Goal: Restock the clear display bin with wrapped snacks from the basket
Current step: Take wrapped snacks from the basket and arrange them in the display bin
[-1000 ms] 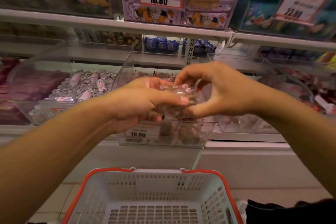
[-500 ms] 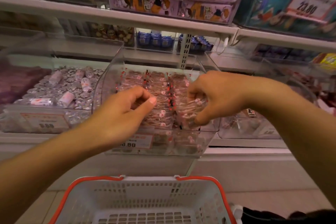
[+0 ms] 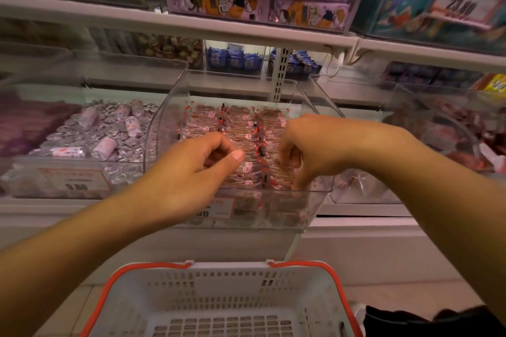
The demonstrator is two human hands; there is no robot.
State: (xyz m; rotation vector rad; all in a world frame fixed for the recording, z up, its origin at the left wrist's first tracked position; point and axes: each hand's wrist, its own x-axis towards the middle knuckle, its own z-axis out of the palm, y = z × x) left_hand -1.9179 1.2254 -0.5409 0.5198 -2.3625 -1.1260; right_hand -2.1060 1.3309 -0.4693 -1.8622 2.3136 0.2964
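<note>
The clear display bin sits on the lower shelf straight ahead, holding three rows of clear-wrapped brown snacks with red-and-white marks. My right hand reaches down into the bin's right row, its fingers curled round a few wrapped snacks at the front. Over the left row hovers my left hand, fingers loosely curled and thumb out, holding nothing that I can see. The white basket with an orange rim stands below, and its visible floor shows no snacks.
A clear bin of silver-wrapped sweets stands to the left, another clear bin to the right. The upper shelf edge carries price tags reading 18.80 and 23.80. A dark cloth lies at the bottom right.
My hands came apart; the right hand carried the stack of snacks down into the bin's right row. The left hand let go and dropped lower. The view moved closer to the bin.
</note>
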